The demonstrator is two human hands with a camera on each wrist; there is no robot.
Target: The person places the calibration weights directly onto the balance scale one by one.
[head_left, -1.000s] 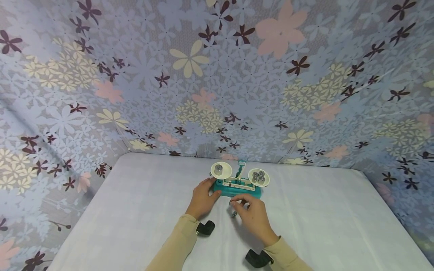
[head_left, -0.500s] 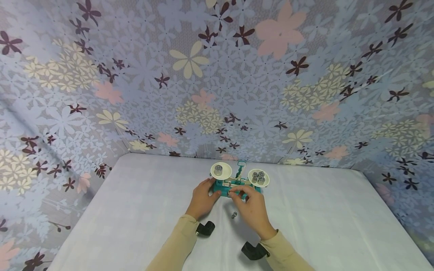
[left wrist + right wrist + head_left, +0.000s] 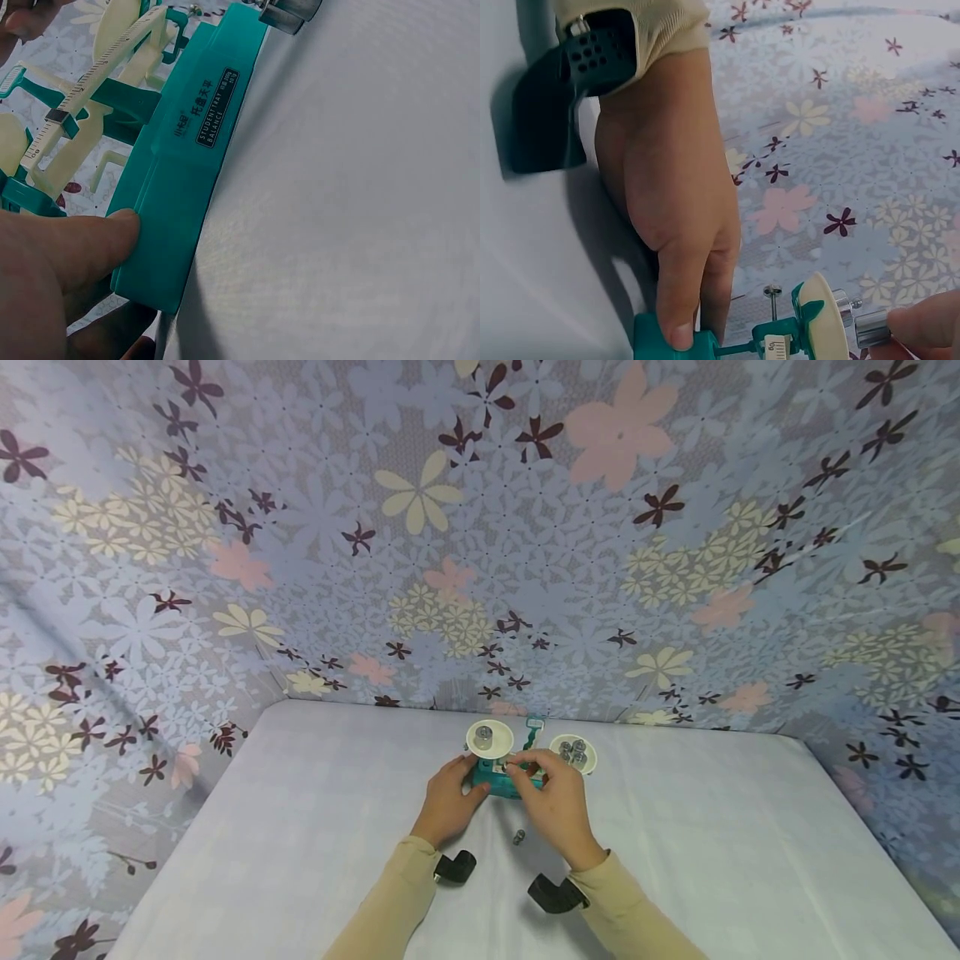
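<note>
A teal tray balance (image 3: 495,781) stands near the table's far side. My left hand (image 3: 447,800) grips the left end of its base, with the thumb (image 3: 112,236) on the front in the left wrist view. Over the beam, my right hand (image 3: 557,795) pinches a small metal weight (image 3: 871,328), close to the left pan (image 3: 821,319) in the right wrist view. That left pan carries one larger metal weight (image 3: 483,737). In the right pan (image 3: 592,762) several metal weights (image 3: 573,752) stand together. Part of the beam is hidden behind my right hand.
Another small metal weight (image 3: 519,837) lies on the white tablecloth (image 3: 315,827) in front of the balance. Black camera mounts (image 3: 555,893) jut from both wrists. Flower-patterned cloth (image 3: 480,568) rises behind the table's far edge.
My right hand has lifted the small weight from in front of the base and moved it forward over the beam. My left hand has kept its place on the base.
</note>
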